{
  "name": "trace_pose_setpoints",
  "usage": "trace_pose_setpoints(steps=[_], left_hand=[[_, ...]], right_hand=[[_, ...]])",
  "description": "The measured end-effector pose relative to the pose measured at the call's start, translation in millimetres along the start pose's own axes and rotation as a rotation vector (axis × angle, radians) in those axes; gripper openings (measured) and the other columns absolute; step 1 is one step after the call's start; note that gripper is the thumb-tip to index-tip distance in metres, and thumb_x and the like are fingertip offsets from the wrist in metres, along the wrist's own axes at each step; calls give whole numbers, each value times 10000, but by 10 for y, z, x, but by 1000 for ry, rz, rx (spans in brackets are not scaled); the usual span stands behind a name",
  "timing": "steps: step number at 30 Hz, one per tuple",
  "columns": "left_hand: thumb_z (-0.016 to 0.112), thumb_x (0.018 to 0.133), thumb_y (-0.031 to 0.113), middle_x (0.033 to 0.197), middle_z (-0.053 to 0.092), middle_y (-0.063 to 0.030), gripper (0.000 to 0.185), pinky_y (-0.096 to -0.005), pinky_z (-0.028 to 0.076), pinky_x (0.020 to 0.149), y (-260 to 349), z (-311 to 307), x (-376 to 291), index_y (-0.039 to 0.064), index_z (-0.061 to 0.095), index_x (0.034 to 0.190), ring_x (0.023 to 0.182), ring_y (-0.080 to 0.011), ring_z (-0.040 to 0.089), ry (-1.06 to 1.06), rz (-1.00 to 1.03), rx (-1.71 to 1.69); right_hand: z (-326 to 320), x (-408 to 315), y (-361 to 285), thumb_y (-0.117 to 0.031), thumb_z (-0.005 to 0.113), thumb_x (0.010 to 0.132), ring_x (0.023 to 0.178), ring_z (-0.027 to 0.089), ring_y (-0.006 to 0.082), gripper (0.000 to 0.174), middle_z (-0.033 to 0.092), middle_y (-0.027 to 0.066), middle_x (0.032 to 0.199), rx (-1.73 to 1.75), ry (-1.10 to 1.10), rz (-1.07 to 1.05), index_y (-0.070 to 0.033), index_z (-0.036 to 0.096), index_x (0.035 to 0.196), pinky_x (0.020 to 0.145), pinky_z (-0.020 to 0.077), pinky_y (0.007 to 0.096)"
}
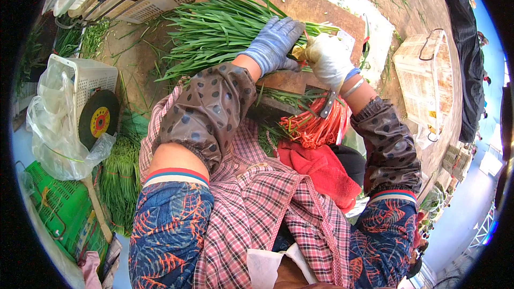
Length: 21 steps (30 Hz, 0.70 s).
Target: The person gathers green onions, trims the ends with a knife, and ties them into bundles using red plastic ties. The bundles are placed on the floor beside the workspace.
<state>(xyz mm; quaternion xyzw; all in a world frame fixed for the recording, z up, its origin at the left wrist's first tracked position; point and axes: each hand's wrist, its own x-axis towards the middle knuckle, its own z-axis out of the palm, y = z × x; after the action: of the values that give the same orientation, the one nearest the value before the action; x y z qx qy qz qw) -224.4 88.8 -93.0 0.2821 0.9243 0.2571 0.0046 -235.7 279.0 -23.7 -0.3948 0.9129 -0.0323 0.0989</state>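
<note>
A large bunch of garlic chives (217, 28) lies across a wooden board (329, 10), its pale cut ends to the right. My left hand (277, 44), in a blue-and-white knit glove, grips the bunch near those ends. My right hand (327, 58), in a whitish glove, is closed close beside it, at a red tie strip (304, 64) around the bunch; its fingertips are partly hidden. A tag (346, 41) with writing shows behind that hand. Below my right wrist is a black-handled knife (329, 104), its blade mostly hidden. Many red tie strips (317, 122) hang under the board edge.
A white perforated crate (96, 74) with a cutting disc (99, 119) and plastic bag (60, 128) stands left, near tied green bundles (120, 176) and a green crate (60, 204). Another crate (423, 76) sits right. A red towel (317, 172) lies by my lap.
</note>
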Motion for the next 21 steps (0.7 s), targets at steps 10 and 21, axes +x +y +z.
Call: trace_pose_setpoints(steps=[10, 21], left_hand=[[852, 625, 540, 1443, 485, -199, 1063, -496, 269, 1181, -4, 25, 11, 32, 418, 1452, 1390, -364, 412, 49, 6, -15], [850, 644, 499, 1444, 480, -218, 1043, -488, 275, 1181, -10, 24, 29, 10, 411, 1455, 1381, -371, 419, 45, 2, 15]], right_hand=[[11, -111, -51, -158, 675, 828, 738, 668, 380, 254, 674, 166, 814, 215, 152, 1, -160, 724, 1078, 625, 512, 475], [160, -180, -132, -180, 696, 859, 731, 670, 360, 137, 688, 155, 834, 157, 220, 96, -164, 756, 981, 585, 498, 471]])
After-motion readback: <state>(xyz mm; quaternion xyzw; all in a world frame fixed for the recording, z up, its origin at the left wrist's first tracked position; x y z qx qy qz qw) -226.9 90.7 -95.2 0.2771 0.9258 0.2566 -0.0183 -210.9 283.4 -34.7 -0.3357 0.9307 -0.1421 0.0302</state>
